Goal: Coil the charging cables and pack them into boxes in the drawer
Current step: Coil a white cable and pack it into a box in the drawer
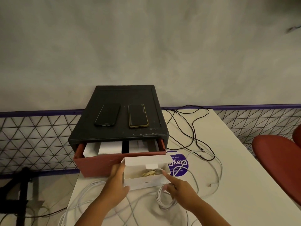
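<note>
A small white box [143,182] stands open on the white table in front of the red drawer [97,163], its lid flap raised. A yellowish coiled cable [149,173] lies inside it. My left hand [116,183] grips the box's left end. My right hand [178,190] holds a coiled white cable [164,199] just right of the box, with the forefinger stretched onto the box's right rim. Inside the open drawer sit white boxes [110,148].
The drawer belongs to a black cabinet [120,132] with two phones [108,115] on top. Loose white cables [91,186] and a black cable [193,126] sprawl over the table [236,176]. A purple sticker [180,165] lies beside the box. A red chair [280,160] stands at right.
</note>
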A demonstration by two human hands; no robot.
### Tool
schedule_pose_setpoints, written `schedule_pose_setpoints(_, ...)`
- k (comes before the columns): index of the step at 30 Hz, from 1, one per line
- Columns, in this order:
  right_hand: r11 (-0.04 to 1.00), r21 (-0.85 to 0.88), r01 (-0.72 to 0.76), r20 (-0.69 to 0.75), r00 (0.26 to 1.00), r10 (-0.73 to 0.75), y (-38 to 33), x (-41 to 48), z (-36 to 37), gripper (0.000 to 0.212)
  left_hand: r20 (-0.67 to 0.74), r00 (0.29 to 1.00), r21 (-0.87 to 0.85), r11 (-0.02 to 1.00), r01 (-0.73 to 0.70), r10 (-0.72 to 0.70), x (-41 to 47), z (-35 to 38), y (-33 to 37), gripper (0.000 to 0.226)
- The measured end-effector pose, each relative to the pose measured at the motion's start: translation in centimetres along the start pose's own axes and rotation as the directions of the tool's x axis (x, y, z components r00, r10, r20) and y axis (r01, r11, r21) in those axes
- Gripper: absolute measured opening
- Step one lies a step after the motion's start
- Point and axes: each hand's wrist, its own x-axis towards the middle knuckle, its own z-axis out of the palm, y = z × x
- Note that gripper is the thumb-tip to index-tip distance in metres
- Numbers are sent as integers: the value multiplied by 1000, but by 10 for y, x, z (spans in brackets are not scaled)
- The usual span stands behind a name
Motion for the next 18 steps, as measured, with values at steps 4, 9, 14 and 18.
schedule_pose_setpoints(4,1000,26,-9,-20,1000,10,-3,-6,-7,40,23,999,32,999,-33,32,-2,4,11,71)
schedule_pose_setpoints(9,992,21,124,-212,970,-117,-22,-21,-25,14,58,997,-130,991,-43,50,-13,5,29,82)
schedule_pose_setpoints(14,928,-201,313,-393,842,-369,-53,-37,-35,39,162,983,-222,974,-46,84,-26,-4,47,87)
schedule_pose_setpoints(18,650,-631,425,-291,646,-705,-69,-41,-32,35,222,961,-204,972,-117,163,-38,-10,66,83)
